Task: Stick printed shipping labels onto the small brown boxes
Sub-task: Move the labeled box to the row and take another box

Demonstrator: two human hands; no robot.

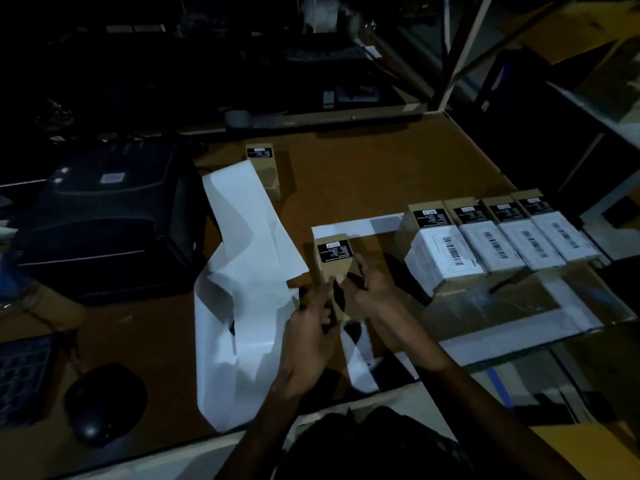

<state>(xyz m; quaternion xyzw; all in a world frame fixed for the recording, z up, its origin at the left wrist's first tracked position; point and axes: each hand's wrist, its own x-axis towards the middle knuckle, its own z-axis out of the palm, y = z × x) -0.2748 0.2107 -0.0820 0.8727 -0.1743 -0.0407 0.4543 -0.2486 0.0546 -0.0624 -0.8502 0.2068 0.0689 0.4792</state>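
The left hand (308, 327) has its fingers curled round the near left edge of a small brown box (337, 271), thumb up against the side. The right hand (372, 291) lies on the box's right side, thumb and fingers pressed along its top face and edge; in the dim light I cannot tell whether they pinch anything. Both forearms reach in from the near edge of the table (363, 174), wrists low, coming together at the box.

The box lies flat near the middle of the table, its far end bearing a black sticker (334, 251). Just to its left a long white strip of label backing (242, 278) loops and folds across the table. Beyond the strip, another brown box (265, 168) lies well apart, unlabelled on its long face.

To the right, four boxes (491, 237) sit side by side, touching, each with a white shipping label on top. A black printer (104, 216) stands at the left, with a mouse (104, 403) nearer.
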